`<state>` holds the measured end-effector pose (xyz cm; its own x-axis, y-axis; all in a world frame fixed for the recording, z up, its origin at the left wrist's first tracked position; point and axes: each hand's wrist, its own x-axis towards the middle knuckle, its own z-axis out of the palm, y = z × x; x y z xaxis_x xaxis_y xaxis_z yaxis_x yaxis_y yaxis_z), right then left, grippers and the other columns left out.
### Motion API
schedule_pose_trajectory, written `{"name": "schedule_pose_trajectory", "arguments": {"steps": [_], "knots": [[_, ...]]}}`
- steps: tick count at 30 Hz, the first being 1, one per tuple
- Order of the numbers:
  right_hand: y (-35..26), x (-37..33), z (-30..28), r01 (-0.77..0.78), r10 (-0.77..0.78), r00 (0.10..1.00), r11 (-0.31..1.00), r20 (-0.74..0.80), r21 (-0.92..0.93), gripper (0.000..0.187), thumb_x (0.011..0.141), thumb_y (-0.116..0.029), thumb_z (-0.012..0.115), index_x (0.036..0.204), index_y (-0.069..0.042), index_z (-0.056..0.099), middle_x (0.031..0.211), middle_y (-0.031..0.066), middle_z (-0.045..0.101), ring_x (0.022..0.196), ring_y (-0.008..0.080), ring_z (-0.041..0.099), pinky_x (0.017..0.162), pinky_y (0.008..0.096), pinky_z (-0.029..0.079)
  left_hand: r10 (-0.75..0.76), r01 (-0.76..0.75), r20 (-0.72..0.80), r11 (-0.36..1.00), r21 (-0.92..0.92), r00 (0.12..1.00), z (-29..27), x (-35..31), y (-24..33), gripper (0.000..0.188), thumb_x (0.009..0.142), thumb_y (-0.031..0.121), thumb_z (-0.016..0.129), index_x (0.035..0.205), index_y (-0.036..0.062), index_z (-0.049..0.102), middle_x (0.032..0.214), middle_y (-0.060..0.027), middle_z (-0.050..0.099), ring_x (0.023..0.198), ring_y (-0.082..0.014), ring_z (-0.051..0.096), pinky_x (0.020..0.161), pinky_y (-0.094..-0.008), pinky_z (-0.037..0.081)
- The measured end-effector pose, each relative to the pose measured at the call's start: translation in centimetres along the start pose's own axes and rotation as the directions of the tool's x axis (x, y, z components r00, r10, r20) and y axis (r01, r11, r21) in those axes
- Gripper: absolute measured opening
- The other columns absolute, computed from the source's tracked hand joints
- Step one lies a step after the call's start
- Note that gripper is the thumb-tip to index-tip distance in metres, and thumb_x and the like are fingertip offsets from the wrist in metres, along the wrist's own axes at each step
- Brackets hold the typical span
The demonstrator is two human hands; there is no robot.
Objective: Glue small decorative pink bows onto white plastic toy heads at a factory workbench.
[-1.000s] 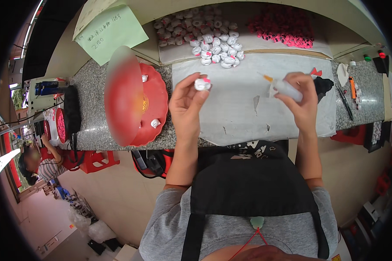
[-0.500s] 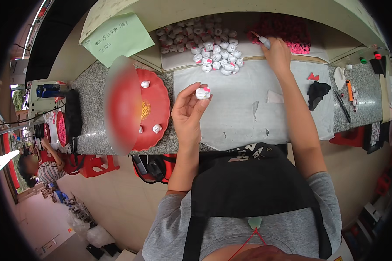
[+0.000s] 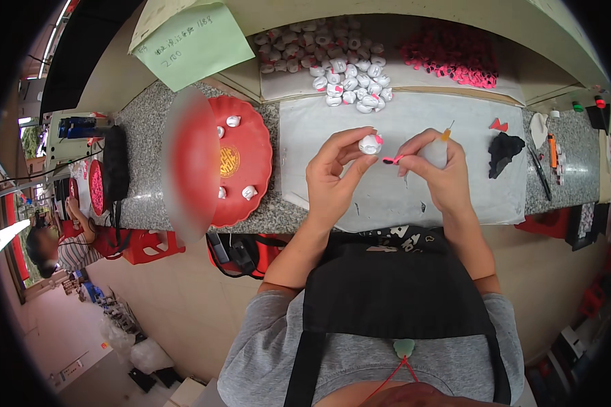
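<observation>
Two curled hands (image 3: pixel 332 175) (image 3: pixel 447 178) close together: white figurine (image 3: pixel 369 144) in left, pink piece (image 3: pixel 392 160) and bottle (image 3: pixel 435 153) in right.

white trinket (image 3: pixel 369 145) with pink patch (image 3: pixel 379 139), pink-and-black piece (image 3: pixel 390 161), whitish bottle (image 3: pixel 435 154) with orange tip (image 3: pixel 445 135), gold-marked red tray (image 3: pixel 254 152)

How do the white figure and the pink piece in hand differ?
Colour: the white figure is white with a pink patch; the pink piece is pink and black.
Shape: the white figure is rounded; the pink piece looks slender.
Hold: the left hand has the white figure; the right hand has the pink piece.
Shared: both are handheld.
</observation>
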<state>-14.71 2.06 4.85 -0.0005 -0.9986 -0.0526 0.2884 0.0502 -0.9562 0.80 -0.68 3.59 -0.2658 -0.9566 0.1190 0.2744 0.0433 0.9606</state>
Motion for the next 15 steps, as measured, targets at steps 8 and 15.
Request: {"name": "schedule_pose_trajectory", "arguments": {"steps": [8, 15], "knots": [[0.39, -0.38, 0.58, -0.001, 0.003, 0.999, 0.997, -0.032, 0.072, 0.009, 0.068, 0.0, 0.057, 0.074, 0.002, 0.05, 0.071, 0.0083, 0.053, 0.06, 0.0134, 0.05, 0.056, 0.024, 0.041, 0.177, -0.189, 0.067, 0.935, 0.299, 0.982, 0.87, -0.33, -0.09, 0.031, 0.067, -0.008, 0.054, 0.097, 0.0004, 0.053, 0.094, -0.0116, 0.052, 0.082, -0.0172, 0.054, 0.068, -0.0244, 0.047], [0.82, -0.67, 0.67, 0.013, -0.011, 0.999, 0.999, -0.049, 0.037, 0.009, 0.069, 0.0, 0.057, 0.073, 0.0, 0.049, 0.071, 0.0063, 0.051, 0.061, 0.0121, 0.049, 0.055, 0.0232, 0.041, 0.161, -0.176, 0.086, 0.962, 0.21, 0.983, 0.66, -0.59, 0.0, 0.029, 0.068, -0.006, 0.056, 0.096, 0.0002, 0.053, 0.098, -0.0115, 0.051, 0.087, -0.0167, 0.052, 0.071, -0.0255, 0.046]]}}
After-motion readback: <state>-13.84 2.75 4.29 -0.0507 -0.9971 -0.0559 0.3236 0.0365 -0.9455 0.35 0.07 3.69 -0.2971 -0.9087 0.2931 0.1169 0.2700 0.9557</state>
